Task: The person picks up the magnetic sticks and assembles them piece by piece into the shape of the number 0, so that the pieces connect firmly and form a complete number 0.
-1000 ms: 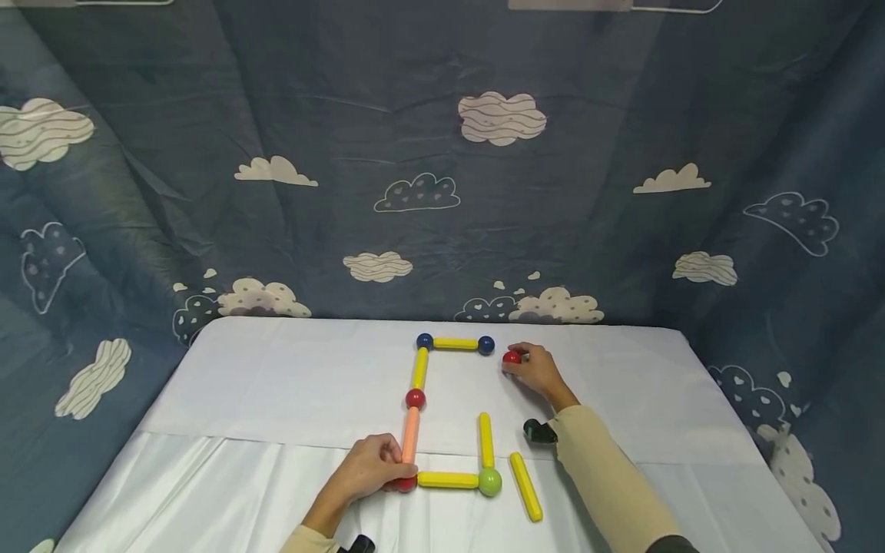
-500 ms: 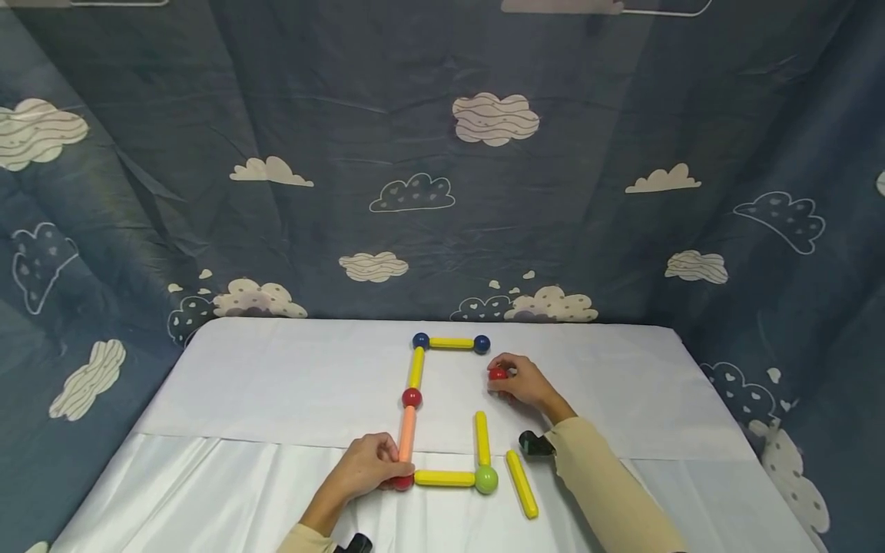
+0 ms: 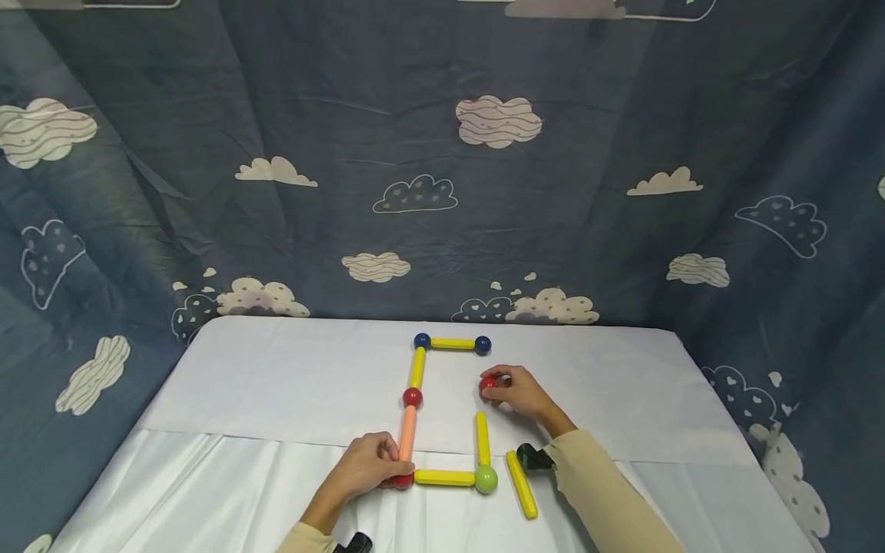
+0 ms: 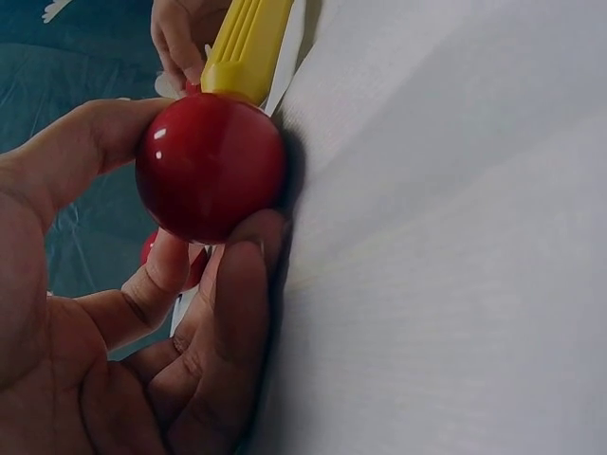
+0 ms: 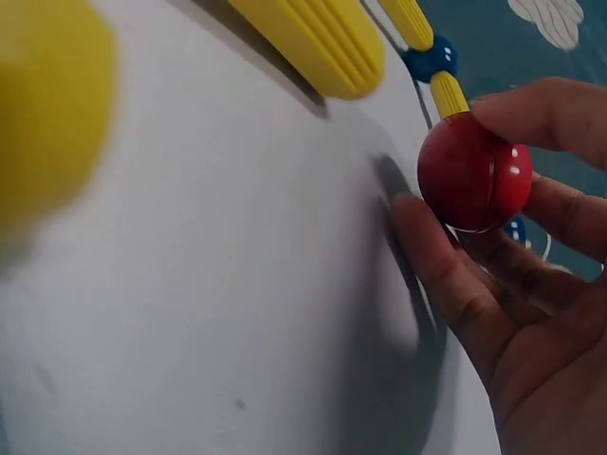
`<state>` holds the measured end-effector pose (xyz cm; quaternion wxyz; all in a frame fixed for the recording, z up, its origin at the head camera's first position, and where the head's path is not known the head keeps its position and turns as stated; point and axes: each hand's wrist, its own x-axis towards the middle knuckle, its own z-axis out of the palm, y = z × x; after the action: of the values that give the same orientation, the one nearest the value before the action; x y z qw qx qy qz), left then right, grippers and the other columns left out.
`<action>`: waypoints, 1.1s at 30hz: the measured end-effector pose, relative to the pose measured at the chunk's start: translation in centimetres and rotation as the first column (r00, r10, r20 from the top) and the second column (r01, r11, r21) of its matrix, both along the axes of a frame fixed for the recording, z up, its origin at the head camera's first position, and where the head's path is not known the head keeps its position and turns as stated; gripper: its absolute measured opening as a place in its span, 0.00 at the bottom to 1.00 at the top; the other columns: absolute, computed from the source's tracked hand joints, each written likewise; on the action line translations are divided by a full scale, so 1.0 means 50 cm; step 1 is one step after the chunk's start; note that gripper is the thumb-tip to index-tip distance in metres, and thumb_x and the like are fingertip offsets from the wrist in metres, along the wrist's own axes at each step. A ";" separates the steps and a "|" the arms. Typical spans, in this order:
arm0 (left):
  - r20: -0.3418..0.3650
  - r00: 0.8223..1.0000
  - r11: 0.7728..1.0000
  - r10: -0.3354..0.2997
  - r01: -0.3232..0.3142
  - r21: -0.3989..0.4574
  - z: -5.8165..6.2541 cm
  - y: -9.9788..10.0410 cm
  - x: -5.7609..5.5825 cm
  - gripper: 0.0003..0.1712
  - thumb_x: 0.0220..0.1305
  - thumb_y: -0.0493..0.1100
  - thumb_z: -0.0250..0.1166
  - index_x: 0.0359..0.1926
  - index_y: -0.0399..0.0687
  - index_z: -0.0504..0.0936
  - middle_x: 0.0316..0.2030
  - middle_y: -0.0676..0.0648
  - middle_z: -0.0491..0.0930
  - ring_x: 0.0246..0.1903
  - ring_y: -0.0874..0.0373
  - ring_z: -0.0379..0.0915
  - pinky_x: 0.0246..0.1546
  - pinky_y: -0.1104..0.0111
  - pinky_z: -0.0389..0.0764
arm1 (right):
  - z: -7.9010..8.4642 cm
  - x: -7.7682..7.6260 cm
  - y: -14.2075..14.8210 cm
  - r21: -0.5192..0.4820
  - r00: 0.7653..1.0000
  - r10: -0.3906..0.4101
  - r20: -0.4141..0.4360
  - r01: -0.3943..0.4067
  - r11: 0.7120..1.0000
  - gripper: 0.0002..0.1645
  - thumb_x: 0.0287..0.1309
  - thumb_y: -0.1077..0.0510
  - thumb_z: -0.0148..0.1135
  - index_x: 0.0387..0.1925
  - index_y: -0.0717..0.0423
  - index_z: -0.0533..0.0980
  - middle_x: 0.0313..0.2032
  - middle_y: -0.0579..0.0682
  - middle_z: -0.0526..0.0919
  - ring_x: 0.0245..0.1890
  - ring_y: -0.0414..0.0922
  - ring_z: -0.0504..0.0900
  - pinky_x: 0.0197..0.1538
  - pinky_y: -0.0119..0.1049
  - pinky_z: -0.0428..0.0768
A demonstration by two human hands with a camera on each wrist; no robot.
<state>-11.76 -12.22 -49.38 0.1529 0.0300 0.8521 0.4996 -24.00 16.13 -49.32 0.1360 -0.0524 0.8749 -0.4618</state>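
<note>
Between thumb and fingers my left hand (image 3: 372,463) grips the red ball (image 4: 211,169) at the near left corner of a figure made of rods and balls. My right hand (image 3: 520,393) pinches a loose red ball (image 5: 474,172) just above the cloth, beyond the upper end of an upright yellow rod (image 3: 482,438). That rod runs down to a green ball (image 3: 486,480), which a second yellow rod (image 3: 445,478) links to the left hand's ball. Up the left side go a pink rod (image 3: 408,432), another red ball (image 3: 412,397) and a yellow rod (image 3: 418,369).
Two blue balls (image 3: 482,346) joined by a yellow rod (image 3: 452,344) form the far side. A loose yellow rod (image 3: 522,485) lies right of the green ball, near the right wrist's black camera (image 3: 535,457). White cloth (image 3: 228,384) covers the table; a patterned curtain (image 3: 332,230) hangs behind.
My right hand has carried its red ball left and nearer, towards the upright yellow rod's far end. My left hand keeps its grip at the corner.
</note>
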 end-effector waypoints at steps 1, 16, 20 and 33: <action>0.001 1.000 1.000 0.001 -0.001 0.003 0.000 -0.001 0.000 0.18 0.49 0.46 0.76 0.26 0.45 0.73 0.15 0.54 0.70 0.14 0.63 0.65 0.17 0.71 0.67 | 0.000 0.002 -0.003 0.021 1.000 0.000 -0.008 0.000 1.000 0.19 0.53 0.64 0.69 0.48 0.59 0.79 0.40 0.52 0.80 0.32 0.45 0.78 0.37 0.34 0.80; 0.028 1.000 1.000 -0.003 0.003 0.017 0.001 0.002 0.000 0.18 0.49 0.45 0.75 0.26 0.45 0.73 0.16 0.53 0.70 0.14 0.64 0.65 0.17 0.72 0.68 | -0.002 0.018 -0.018 0.100 0.999 0.018 -0.028 -0.015 0.995 0.18 0.51 0.59 0.73 0.46 0.54 0.82 0.38 0.48 0.81 0.26 0.42 0.75 0.30 0.33 0.77; 0.029 1.000 1.000 -0.002 0.002 0.014 0.002 0.000 -0.003 0.18 0.49 0.45 0.75 0.26 0.45 0.73 0.16 0.53 0.70 0.14 0.64 0.66 0.17 0.72 0.69 | 0.005 0.019 -0.022 0.084 0.999 0.038 -0.013 -0.037 0.996 0.15 0.55 0.60 0.68 0.47 0.54 0.82 0.38 0.48 0.82 0.26 0.43 0.76 0.31 0.34 0.78; 0.034 0.999 1.000 -0.016 0.016 0.012 -0.007 -0.003 -0.006 0.17 0.50 0.46 0.75 0.26 0.46 0.73 0.15 0.54 0.70 0.14 0.64 0.66 0.17 0.72 0.68 | 0.008 0.013 -0.016 0.113 0.994 0.111 -0.009 -0.109 0.988 0.20 0.47 0.64 0.74 0.45 0.52 0.83 0.41 0.49 0.79 0.28 0.44 0.75 0.31 0.32 0.78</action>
<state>-12.05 -12.35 -49.73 0.1713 0.0291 0.8461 0.5039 -23.37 15.30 -48.91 0.1572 -0.0964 0.8964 -0.4030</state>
